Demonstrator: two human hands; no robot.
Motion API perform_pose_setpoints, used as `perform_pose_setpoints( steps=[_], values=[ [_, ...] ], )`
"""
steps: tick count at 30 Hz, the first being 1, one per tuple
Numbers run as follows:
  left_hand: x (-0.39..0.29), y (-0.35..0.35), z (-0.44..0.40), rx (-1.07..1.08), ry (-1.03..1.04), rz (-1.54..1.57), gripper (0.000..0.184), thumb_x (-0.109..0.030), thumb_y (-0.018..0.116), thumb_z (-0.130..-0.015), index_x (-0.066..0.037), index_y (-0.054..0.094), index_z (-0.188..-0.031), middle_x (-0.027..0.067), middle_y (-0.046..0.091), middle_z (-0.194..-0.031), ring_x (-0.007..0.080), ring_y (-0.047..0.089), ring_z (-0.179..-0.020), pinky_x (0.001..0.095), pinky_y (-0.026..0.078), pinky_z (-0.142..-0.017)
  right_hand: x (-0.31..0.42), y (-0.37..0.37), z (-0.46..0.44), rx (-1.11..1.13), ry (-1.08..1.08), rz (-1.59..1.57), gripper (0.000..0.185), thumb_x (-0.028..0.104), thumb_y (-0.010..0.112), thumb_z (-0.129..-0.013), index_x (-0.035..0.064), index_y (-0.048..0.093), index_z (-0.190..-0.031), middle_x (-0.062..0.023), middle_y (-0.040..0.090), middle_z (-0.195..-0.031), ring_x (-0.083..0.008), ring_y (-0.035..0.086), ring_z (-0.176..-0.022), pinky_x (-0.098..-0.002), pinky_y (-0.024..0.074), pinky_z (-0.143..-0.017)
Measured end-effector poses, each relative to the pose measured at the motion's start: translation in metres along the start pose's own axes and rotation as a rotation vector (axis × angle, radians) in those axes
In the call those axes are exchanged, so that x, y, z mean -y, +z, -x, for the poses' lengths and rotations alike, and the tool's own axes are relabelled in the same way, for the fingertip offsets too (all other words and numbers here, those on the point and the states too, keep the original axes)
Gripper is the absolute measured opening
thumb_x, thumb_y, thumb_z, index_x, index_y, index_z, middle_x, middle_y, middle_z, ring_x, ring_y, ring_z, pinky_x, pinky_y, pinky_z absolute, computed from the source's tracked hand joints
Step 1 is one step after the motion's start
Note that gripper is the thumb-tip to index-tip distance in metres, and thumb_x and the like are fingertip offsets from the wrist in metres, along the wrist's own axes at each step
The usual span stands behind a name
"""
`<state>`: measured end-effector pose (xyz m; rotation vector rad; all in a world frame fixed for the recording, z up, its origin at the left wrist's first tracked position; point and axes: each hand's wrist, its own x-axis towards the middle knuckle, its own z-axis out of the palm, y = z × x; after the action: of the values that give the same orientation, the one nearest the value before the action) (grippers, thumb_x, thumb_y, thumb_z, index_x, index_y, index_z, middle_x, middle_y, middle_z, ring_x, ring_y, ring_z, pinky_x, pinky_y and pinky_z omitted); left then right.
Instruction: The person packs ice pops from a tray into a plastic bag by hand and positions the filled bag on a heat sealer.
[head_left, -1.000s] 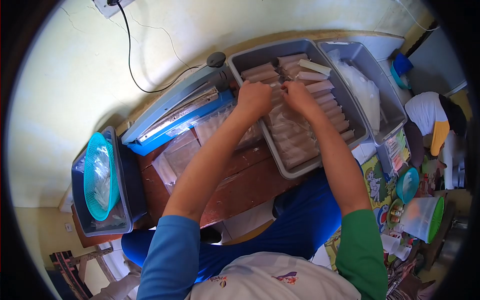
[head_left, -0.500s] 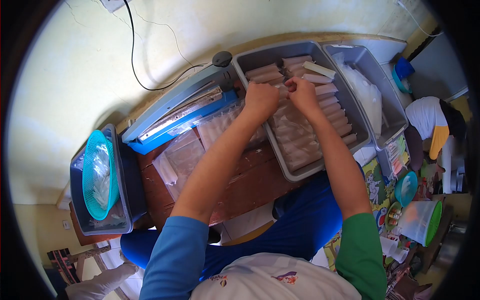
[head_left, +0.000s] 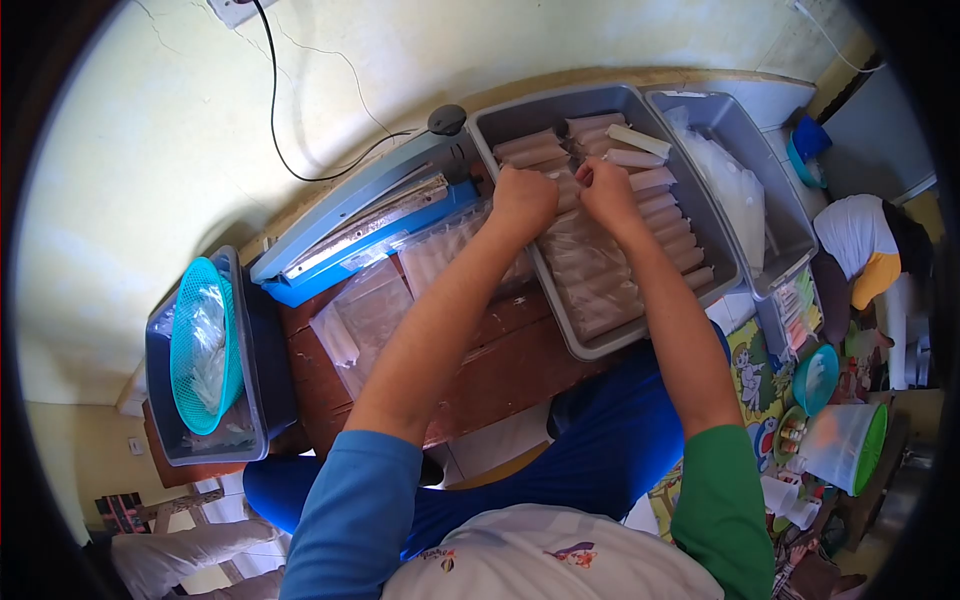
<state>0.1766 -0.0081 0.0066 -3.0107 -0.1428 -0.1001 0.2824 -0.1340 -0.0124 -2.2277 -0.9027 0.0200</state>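
A grey tub point(head_left: 590, 348) holds rows of slim clear plastic tubes filled with something pinkish-brown point(head_left: 600, 285). Over its left part my left hand point(head_left: 527, 203) is closed, knuckles up, its fingertips turned in and hidden. Just to the right, my right hand point(head_left: 606, 190) makes a pinch with thumb and forefinger. Pinkish plastic shows between the two hands, but I cannot tell which piece each hand grips. One paler, whitish tube point(head_left: 638, 140) lies across the others near the tub's far right side.
Flat clear bags and more filled tubes point(head_left: 440, 255) lie on the brown wooden table point(head_left: 500, 350). Behind them stands a long blue sealer point(head_left: 370, 235). A dark tub with a turquoise basket point(head_left: 232, 370) is at left. Another grey tub point(head_left: 800, 235) adjoins at right; a person point(head_left: 860, 240) bends beyond it.
Both hands stay at nearly the same place over the tub; the right fingers have closed a little more into a pinch. The view has shifted slightly.
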Motion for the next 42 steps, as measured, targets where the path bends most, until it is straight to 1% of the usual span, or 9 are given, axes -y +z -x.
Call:
perform_pose_setpoints(
  steps=[9,13,18,20,26,30,36,38,42],
  values=[
    [0.002,-0.014,-0.001,0.011,-0.078,0.202,0.025,-0.032,0.066,-0.082,-0.007,0.072,-0.085,0.0126,0.072,-0.085,0.0306,0.070,-0.085,0.0416,0.053,-0.073,0.014,-0.005,-0.005,-0.051,0.016,-0.386,0.023,0.007,0.078,-0.072,0.0032,0.069,-0.093,-0.0070,0.070,-0.085,-0.0178,0.067,-0.080,-0.0322,0.0531,-0.072],
    [0.005,-0.013,0.004,-0.246,-0.208,0.599,0.037,-0.037,0.070,-0.083,-0.002,0.068,-0.096,0.0152,0.071,-0.086,0.0307,0.069,-0.082,0.0399,0.053,-0.071,0.026,-0.012,-0.006,-0.083,-0.043,-0.796,0.024,0.009,0.074,-0.084,-0.0002,0.065,-0.104,-0.0036,0.068,-0.093,-0.0107,0.063,-0.085,-0.0256,0.0515,-0.077],
    [0.012,-0.007,0.031,-0.364,-0.269,1.296,0.033,-0.025,0.071,-0.089,0.001,0.064,-0.107,0.0089,0.071,-0.092,0.0175,0.067,-0.082,0.0327,0.052,-0.073,0.046,-0.018,0.014,0.047,-0.170,-0.756,0.023,0.013,0.073,-0.085,0.0010,0.066,-0.103,-0.0063,0.069,-0.097,-0.0133,0.065,-0.087,-0.0293,0.0538,-0.075],
    [0.007,-0.008,0.058,-0.540,-0.177,1.794,0.028,-0.012,0.071,-0.089,0.001,0.062,-0.111,0.0078,0.069,-0.098,0.0140,0.066,-0.089,0.0274,0.051,-0.080,0.068,-0.024,0.030,0.145,-0.214,-0.789,0.024,0.014,0.073,-0.085,0.0012,0.066,-0.104,-0.0067,0.069,-0.098,-0.0138,0.065,-0.087,-0.0299,0.0537,-0.075],
    [0.013,-0.014,0.158,-0.450,-0.280,1.998,0.033,-0.010,0.069,-0.090,0.001,0.058,-0.119,0.0102,0.066,-0.112,0.0180,0.064,-0.100,0.0294,0.053,-0.085,0.124,-0.036,0.080,0.420,-0.359,-0.568,0.030,0.009,0.072,-0.081,0.0029,0.064,-0.108,-0.0098,0.069,-0.097,-0.0152,0.066,-0.081,-0.0302,0.0524,-0.070],
    [0.025,-0.023,0.221,-0.363,-0.393,2.003,0.035,-0.011,0.069,-0.090,0.002,0.057,-0.121,0.0111,0.065,-0.114,0.0190,0.064,-0.103,0.0315,0.053,-0.088,0.157,-0.026,0.111,0.625,-0.267,-0.527,0.039,0.006,0.072,-0.078,0.0046,0.060,-0.115,-0.0129,0.071,-0.092,-0.0209,0.067,-0.073,-0.0310,0.0514,-0.067],
    [0.040,-0.006,0.304,-0.250,-0.482,1.853,0.045,-0.015,0.074,-0.086,0.001,0.055,-0.124,0.0118,0.064,-0.115,0.0237,0.066,-0.101,0.0362,0.054,-0.090,0.175,0.008,0.152,0.873,-0.308,-0.507,0.044,0.000,0.068,-0.080,0.0022,0.054,-0.122,-0.0168,0.071,-0.099,-0.0238,0.071,-0.082,-0.0334,0.0550,-0.072],
    [0.051,-0.007,0.331,-0.172,-0.394,0.956,0.053,-0.011,0.078,-0.079,-0.004,0.056,-0.126,0.0121,0.063,-0.114,0.0309,0.064,-0.104,0.0411,0.051,-0.090,0.171,0.018,0.163,0.919,-0.320,-0.493,0.040,0.001,0.069,-0.080,0.0024,0.055,-0.118,-0.0181,0.070,-0.098,-0.0253,0.071,-0.082,-0.0345,0.0551,-0.073],
    [0.062,-0.009,0.362,-0.230,-0.344,0.648,0.055,-0.009,0.079,-0.070,-0.009,0.059,-0.122,0.0122,0.060,-0.114,0.0348,0.057,-0.109,0.0441,0.045,-0.093,0.174,0.030,0.177,1.032,-0.348,-0.341,0.019,0.001,0.068,-0.081,-0.0009,0.062,-0.099,-0.0157,0.071,-0.093,-0.0235,0.069,-0.073,-0.0351,0.0548,-0.072]
  ],
)
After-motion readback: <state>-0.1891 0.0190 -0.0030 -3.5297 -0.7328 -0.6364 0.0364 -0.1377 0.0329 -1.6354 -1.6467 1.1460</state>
